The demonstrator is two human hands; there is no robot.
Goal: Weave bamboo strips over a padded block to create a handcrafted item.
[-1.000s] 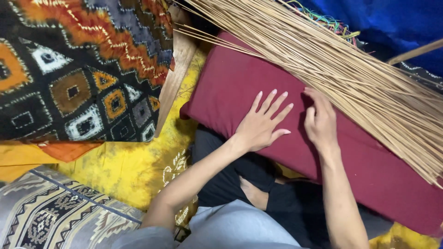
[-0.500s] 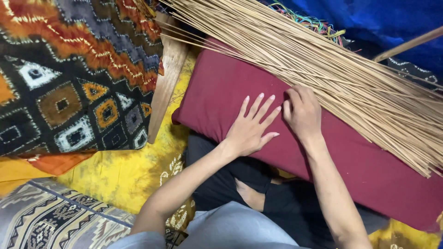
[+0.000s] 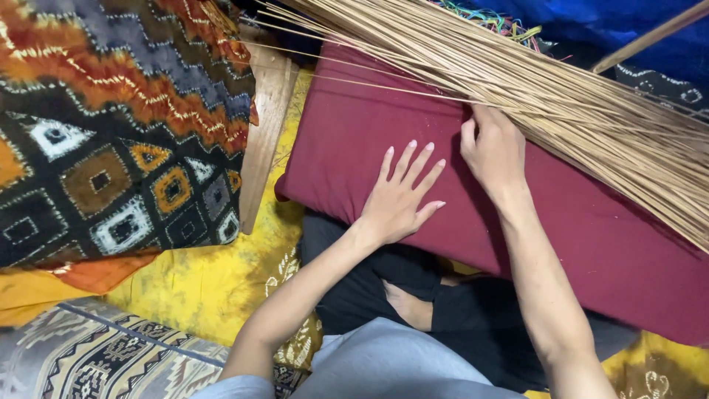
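My left hand (image 3: 399,196) lies flat on a dark red cushion (image 3: 354,125), fingers spread, holding nothing. My right hand (image 3: 493,148) rests on the same cushion just to the right, its fingertips tucked into the lower edge of a large bundle of thin tan sticks (image 3: 561,89). The sticks fan across the cushion from upper left to right. Whether the right fingers pinch a stick is hidden by the bundle.
A patterned orange, black and grey cloth (image 3: 111,133) covers the left side. A wooden slat (image 3: 264,125) stands beside it. Yellow printed fabric (image 3: 199,288) lies underneath. Blue cloth (image 3: 583,29) and coloured threads (image 3: 502,18) lie at the top right, with a wooden rod (image 3: 650,33).
Both hands have slid up and left along the cushion. My right hand has reached the edge of the stick bundle. The left hand stays flat and spread.
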